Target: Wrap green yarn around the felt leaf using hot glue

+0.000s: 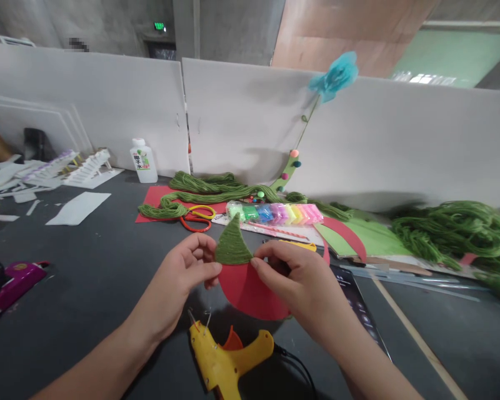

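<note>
A red paper cutout (250, 291) with a rounded lower part is held up over the table. Rows of green yarn (234, 244) cover its pointed, curved top. My left hand (177, 280) pinches the left edge where yarn meets red paper, thumb in front. At the opposite edge, at the same height, the thumb and forefinger of my right hand (295, 275) are pressed together. Whether a loose yarn end is also between those fingers I cannot tell. Just below lies a yellow hot glue gun (223, 358) with an orange trigger, touched by neither hand.
Behind my hands lie scissors (198, 218), packs of coloured clay (275, 213) and green yarn skeins (210, 183). More yarn (441, 230) is heaped right, beyond a phone (360, 305). A white bottle (144, 161) stands by the partition; a purple tool (19, 283) lies left.
</note>
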A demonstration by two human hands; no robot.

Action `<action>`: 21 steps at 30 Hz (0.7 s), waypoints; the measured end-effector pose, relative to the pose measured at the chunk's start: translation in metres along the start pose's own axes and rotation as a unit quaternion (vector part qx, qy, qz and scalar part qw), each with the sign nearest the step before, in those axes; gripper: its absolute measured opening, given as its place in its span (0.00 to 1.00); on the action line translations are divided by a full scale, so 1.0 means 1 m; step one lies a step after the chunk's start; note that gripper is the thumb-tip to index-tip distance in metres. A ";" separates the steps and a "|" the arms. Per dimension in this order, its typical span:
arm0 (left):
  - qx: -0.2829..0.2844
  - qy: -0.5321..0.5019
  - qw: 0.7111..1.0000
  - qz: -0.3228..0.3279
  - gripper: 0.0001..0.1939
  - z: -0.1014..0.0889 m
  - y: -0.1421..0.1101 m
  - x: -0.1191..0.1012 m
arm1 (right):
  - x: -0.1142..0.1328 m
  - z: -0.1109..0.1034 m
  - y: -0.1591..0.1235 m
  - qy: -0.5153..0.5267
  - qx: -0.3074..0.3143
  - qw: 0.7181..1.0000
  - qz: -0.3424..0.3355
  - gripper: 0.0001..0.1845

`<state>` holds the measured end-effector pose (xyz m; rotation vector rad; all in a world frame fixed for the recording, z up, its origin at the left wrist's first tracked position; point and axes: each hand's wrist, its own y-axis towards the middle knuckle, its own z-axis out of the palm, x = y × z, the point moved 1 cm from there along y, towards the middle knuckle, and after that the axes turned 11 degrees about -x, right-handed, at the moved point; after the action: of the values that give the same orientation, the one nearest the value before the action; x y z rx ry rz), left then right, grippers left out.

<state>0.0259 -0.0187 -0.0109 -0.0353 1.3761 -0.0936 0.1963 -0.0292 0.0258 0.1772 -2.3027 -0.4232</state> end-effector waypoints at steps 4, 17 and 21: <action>0.019 0.018 1.000 0.016 0.09 -0.001 0.002 0.000 | 0.001 0.000 0.001 0.027 0.023 0.999 0.024 0.08; 0.024 0.022 0.999 0.016 0.12 0.000 0.003 0.002 | 0.002 0.000 0.000 0.028 0.054 0.997 0.037 0.07; 0.041 0.021 0.999 0.017 0.12 0.000 0.002 0.001 | 0.000 0.002 0.000 0.029 0.057 0.997 0.043 0.07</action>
<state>0.0260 -0.0170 -0.0122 0.0593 1.4140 -0.1232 0.1947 -0.0287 0.0251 0.1437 -2.2687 -0.2406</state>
